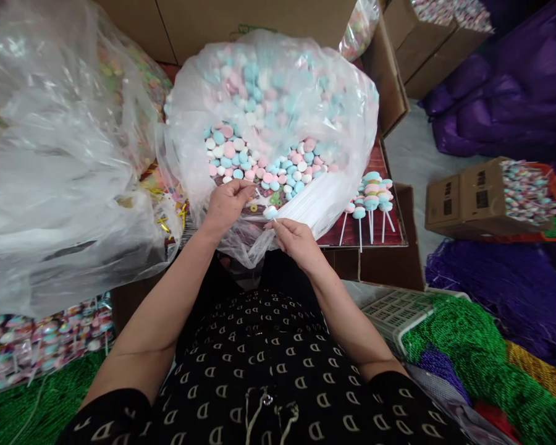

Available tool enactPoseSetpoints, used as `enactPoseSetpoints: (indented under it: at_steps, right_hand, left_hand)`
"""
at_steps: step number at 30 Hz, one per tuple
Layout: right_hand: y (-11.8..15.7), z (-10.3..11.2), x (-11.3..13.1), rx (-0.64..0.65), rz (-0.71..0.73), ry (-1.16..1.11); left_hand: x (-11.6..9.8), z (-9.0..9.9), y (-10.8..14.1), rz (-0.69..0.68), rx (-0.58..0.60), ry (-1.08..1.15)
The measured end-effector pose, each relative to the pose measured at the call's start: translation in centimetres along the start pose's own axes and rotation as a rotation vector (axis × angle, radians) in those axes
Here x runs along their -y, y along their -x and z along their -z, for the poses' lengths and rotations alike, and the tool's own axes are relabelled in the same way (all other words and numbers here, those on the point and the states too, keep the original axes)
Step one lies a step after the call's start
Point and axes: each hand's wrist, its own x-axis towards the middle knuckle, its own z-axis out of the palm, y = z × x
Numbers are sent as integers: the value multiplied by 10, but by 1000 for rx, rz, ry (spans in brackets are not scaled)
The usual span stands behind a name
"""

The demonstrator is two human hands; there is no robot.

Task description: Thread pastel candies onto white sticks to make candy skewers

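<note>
Hands are working close together over the mouth of a clear plastic bag (pixel 347 123) of pastel candies (pixel 241 154): the right hand (pixel 297 242) is pinching a pale blue lollipop (pixel 270 212) by its head, and the left hand (pixel 227 207) is hovering just beside it, though whether it is gripping anything is hard to tell. More lollipops (pixel 370 198) are lying on a dark red board (pixel 338 228) nearby.
</note>
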Motion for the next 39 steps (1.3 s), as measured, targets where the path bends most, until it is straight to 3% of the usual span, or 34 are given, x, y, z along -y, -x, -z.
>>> enactPoseSetpoints:
  at_steps: [6,11,14,19,24,30,34,39]
  right_hand:
    - [3,-6,1,0,1,17]
    - [5,-10,3,6,2,3]
    - [5,-8,4,-31,10,-29]
    - [6,10,12,-151,54,-105]
    - [5,27,13,-204,42,-97]
    - [5,28,5,-195,34,-99]
    - [4,26,3,-188,37,-106]
    - [2,21,1,-155,52,-96]
  left_hand:
    - [-5,-2,6,-56,-66,-40]
    - [-4,-7,7,29,-23,220]
    - [-5,-6,8,45,-22,267]
    - [-11,0,15,-91,-43,-88]
    - [-16,1,18,-281,78,-464]
    - [-18,20,28,-359,158,-759]
    - [-25,35,43,-405,222,-835]
    - [-27,34,55,-444,371,-805]
